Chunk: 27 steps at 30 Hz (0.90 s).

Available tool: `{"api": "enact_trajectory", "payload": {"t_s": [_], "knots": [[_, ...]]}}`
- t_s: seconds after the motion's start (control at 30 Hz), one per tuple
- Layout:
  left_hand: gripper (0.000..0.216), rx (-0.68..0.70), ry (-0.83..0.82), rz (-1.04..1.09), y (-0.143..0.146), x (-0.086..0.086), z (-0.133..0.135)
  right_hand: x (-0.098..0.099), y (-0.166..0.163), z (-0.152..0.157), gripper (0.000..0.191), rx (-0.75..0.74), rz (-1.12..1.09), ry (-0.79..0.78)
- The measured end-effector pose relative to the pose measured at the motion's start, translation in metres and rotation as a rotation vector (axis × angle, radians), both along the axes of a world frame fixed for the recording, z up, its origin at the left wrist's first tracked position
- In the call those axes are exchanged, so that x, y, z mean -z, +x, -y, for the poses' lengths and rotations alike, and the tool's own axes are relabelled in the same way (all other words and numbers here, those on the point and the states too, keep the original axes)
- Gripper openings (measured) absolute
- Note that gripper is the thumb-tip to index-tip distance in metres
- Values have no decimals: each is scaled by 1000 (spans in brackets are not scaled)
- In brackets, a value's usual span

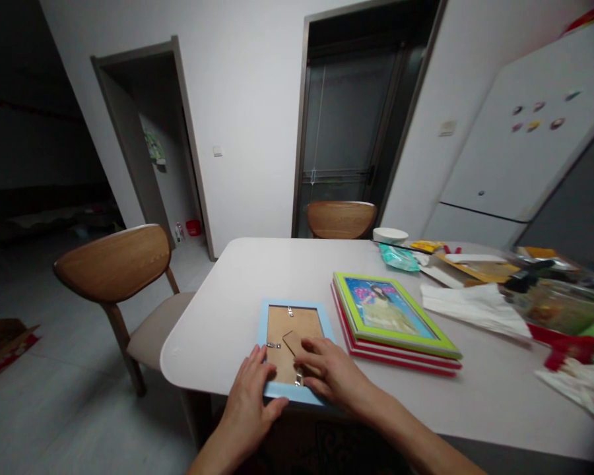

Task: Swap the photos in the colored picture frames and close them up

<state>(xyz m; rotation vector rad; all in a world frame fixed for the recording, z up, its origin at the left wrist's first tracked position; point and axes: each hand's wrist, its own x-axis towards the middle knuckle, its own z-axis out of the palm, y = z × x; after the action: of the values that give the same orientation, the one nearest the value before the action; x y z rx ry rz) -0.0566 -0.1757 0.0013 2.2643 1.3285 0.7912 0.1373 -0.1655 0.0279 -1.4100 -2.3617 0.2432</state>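
Observation:
A light blue picture frame (277,313) lies face down near the front edge of the white table (257,277), its brown backing board and metal clips showing. My left hand (247,399) rests flat on the frame's lower left corner, fingers stretched out. My right hand (329,369) lies on the backing board at the lower right, fingertips pressing near a clip by the fold-out stand. Just right of it sits a stack of frames (393,320), green on top with a picture of a figure in a yellow dress, red ones below.
Cluttered right side of the table: white tissue paper (475,307), a teal packet (398,257), a white bowl (390,235), glass containers, red items. Wooden chairs stand at the left (113,264) and far side (340,219). A fridge stands right; doorways lie behind.

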Motion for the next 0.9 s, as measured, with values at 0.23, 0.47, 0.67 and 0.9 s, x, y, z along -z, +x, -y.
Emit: {"api": "enact_trajectory", "payload": {"t_s": [0.23,0.47,0.67,0.9], "knots": [[20,74,-5,65,-4,2,-4,4,-13,-10,16,-111,-30,31],[20,71,-9,87,-5,3,-2,6,-20,-10,19,-28,-95,34],[26,92,7,118,-3,2,-1,8,-43,-35,18,108,-36,43],[22,89,26,124,-2,5,-3,13,-57,-56,19,217,26,69]]}}
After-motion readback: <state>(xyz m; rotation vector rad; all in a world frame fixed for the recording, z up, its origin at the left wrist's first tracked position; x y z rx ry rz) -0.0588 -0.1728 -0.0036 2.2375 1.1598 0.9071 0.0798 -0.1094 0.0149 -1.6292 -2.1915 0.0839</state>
